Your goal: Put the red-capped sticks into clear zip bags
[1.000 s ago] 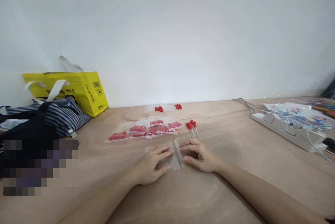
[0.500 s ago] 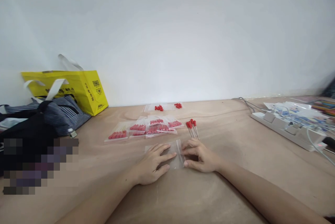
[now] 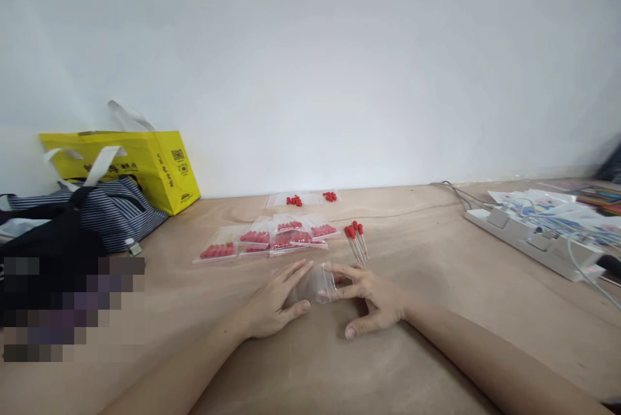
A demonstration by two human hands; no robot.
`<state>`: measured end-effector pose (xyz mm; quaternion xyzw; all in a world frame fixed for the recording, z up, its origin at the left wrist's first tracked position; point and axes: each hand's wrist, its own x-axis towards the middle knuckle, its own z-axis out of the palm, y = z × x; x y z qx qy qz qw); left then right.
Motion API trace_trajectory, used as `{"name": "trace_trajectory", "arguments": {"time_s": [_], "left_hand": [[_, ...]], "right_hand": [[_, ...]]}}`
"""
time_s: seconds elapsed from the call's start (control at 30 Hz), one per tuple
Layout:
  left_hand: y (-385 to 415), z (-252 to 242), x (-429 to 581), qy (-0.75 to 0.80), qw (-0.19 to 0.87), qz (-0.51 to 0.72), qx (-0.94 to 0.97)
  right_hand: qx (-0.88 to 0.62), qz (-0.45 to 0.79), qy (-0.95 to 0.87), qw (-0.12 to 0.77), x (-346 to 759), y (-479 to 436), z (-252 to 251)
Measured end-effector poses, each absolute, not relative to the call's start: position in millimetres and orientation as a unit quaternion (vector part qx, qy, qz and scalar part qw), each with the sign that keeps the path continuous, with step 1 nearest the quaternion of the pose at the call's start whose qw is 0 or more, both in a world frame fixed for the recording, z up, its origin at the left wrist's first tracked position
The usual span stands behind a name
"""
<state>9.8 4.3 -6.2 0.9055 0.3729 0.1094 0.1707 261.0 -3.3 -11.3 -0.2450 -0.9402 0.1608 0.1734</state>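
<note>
Head view: pale brown wood-grain tabletop (image 3: 310,370), meeting a plain white wall (image 3: 310,66) well behind the clear plastic zip pouch (image 3: 314,282) that lies on it between the hands. Far left of the pouch are a bright yellow rectangular carrier bag with white handles (image 3: 145,150) and a navy-and-white striped fabric bag (image 3: 116,214). Behind the pouch, mostly leftward, lie flat transparent packets of red-headed sticks (image 3: 281,242). Just behind and right of it, thin pale sticks with red heads (image 3: 358,242) fan out loose. Far right of it sits a white plastic power strip (image 3: 528,240) crowded with plugs.

The left hand (image 3: 276,304) rests at the pouch's left side, touching it, fingers extended and thumb spread, unclenched. The right hand (image 3: 376,298) is spread too, index and middle fingertips at the pouch's right end, thumb well apart; whether they lie over or under the film, I cannot tell.
</note>
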Motion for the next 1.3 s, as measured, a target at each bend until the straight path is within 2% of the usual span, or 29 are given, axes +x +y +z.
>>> {"name": "trace_trajectory", "arguments": {"time_s": [0.17, 0.3, 0.37, 0.47, 0.57, 0.67, 0.77, 0.9, 1.07, 1.3], "left_hand": [[8.1, -5.3, 2.9, 0.388, 0.179, 0.101, 0.898], [7.9, -6.5, 4.2, 0.405, 0.176, 0.111, 0.890], [7.1, -6.1, 5.8, 0.408, 0.175, 0.117, 0.888], [5.9, -4.3, 7.3, 0.408, 0.174, 0.123, 0.888], [4.7, -2.7, 7.8, 0.409, 0.172, 0.123, 0.888], [4.0, -2.3, 7.9, 0.411, 0.170, 0.117, 0.888], [4.3, -3.5, 7.5, 0.409, 0.165, 0.112, 0.890], [5.9, -6.2, 5.9, 0.406, 0.161, 0.109, 0.893], [6.1, -6.1, 5.5, 0.410, 0.164, 0.103, 0.891], [3.4, -2.4, 8.2, 0.418, 0.166, 0.112, 0.886]], "right_hand": [[-0.247, 0.206, -0.927, 0.195, 264.4, -2.7, -13.0], [-0.270, 0.309, -0.867, 0.281, 269.7, 7.7, -17.0], [-0.380, 0.321, -0.795, 0.346, 275.4, 23.9, -19.7], [-0.647, 0.244, -0.596, 0.409, 287.6, 60.0, -23.8], [-0.721, 0.214, -0.522, 0.401, 299.4, 95.9, -26.8], [-0.749, 0.238, -0.495, 0.371, 304.1, 119.7, -28.9], [-0.764, 0.272, -0.467, 0.352, 302.3, 131.7, -29.5], [-0.759, 0.321, -0.420, 0.380, 300.5, 134.9, -25.9], [-0.657, 0.392, -0.406, 0.499, 303.9, 111.6, -16.4], [-0.502, 0.398, -0.411, 0.649, 286.4, 44.0, -27.9]]}}
